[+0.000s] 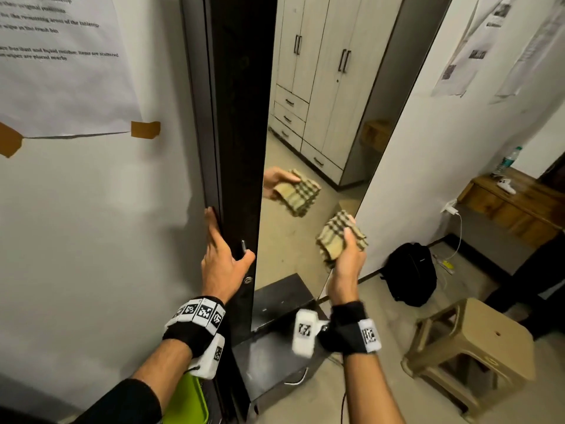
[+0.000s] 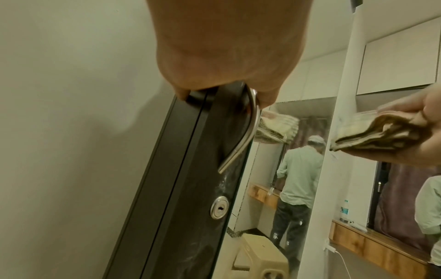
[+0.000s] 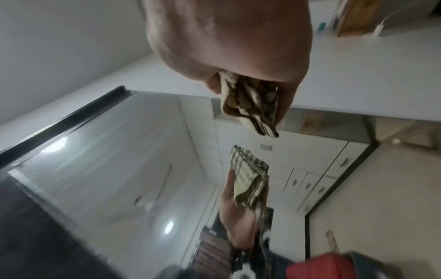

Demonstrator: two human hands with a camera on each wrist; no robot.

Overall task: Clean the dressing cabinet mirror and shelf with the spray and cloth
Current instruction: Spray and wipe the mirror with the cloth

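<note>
The tall mirror (image 1: pixel 321 102) is set in a dark cabinet door (image 1: pixel 238 133). My left hand (image 1: pixel 227 240) grips that door, fingers curled round its left edge and thumb against the steel handle (image 1: pixel 243 246). The left wrist view shows the same grip (image 2: pixel 226 90) on the handle (image 2: pixel 245 136), above a keyhole (image 2: pixel 219 206). My right hand (image 1: pixel 348 240) holds a folded beige checked cloth (image 1: pixel 331 237) just in front of the glass, which reflects it. The cloth (image 3: pixel 250 105) bunches in my right hand (image 3: pixel 248 85). A dark shelf (image 1: pixel 284 298) sits under the mirror.
A lime-green object (image 1: pixel 186 399) lies low beside the cabinet, under my left wrist. On the floor to the right are a black backpack (image 1: pixel 409 273) and a beige plastic stool (image 1: pixel 470 350). A wooden wall shelf (image 1: pixel 513 203) carries a water bottle. Paper sheets (image 1: pixel 61 71) are taped to the left wall.
</note>
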